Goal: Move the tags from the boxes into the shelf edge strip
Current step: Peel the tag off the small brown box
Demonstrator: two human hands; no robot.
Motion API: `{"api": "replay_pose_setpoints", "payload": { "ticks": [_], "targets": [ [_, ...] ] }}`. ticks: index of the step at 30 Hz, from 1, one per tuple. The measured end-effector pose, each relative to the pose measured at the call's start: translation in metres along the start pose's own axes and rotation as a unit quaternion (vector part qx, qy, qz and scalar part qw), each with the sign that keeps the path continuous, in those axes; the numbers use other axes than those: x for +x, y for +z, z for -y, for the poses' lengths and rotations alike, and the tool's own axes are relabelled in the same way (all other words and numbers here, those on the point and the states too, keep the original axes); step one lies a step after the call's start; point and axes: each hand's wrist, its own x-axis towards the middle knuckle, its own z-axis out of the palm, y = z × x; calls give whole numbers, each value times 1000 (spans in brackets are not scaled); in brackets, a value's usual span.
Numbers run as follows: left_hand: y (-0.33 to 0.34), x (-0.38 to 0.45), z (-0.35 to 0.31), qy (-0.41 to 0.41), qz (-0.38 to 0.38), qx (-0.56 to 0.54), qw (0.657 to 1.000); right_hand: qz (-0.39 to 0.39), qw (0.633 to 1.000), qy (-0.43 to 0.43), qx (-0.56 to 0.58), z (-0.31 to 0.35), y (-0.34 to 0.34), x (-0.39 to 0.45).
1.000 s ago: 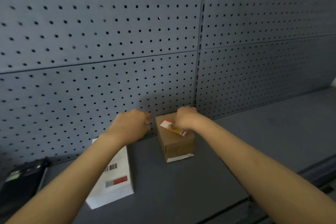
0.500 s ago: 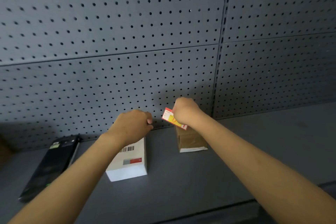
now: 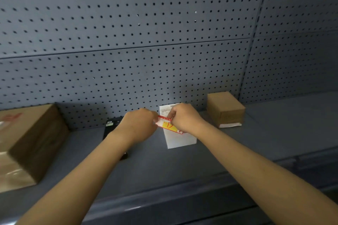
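A red, white and yellow tag [image 3: 167,124] is held in the air between both hands, above the white box [image 3: 180,139]. My right hand [image 3: 184,118] pinches its right part. My left hand [image 3: 140,124] touches its left end with closed fingers. The small brown box [image 3: 225,108] stands on the shelf to the right, with nothing on its top. The shelf edge strip [image 3: 182,204] runs along the shelf's front, below my forearms.
A large brown carton [image 3: 31,142] fills the shelf's left side. A black phone-like device [image 3: 111,126] lies behind my left wrist. Grey pegboard [image 3: 146,42] forms the back wall. Bare shelf surface [image 3: 283,124] extends to the right.
My right hand lifted the tag off the small brown box and carried it left over the white box. My left hand came up to its left end. The view shifted left, revealing the large carton.
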Motion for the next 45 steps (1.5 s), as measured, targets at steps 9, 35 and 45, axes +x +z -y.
{"api": "replay_pose_setpoints", "payload": {
  "ticks": [9, 35, 45],
  "targets": [
    [1, -87, 56, -26, 4, -12, 1000, 29, 999, -17, 26, 55, 48, -55],
    [57, -201, 71, -60, 88, -23, 994, 7, 995, -69, 75, 91, 126, -127],
    [80, -205, 85, -33, 71, -62, 995, -43, 995, -69, 56, 95, 142, -126]
  ]
}}
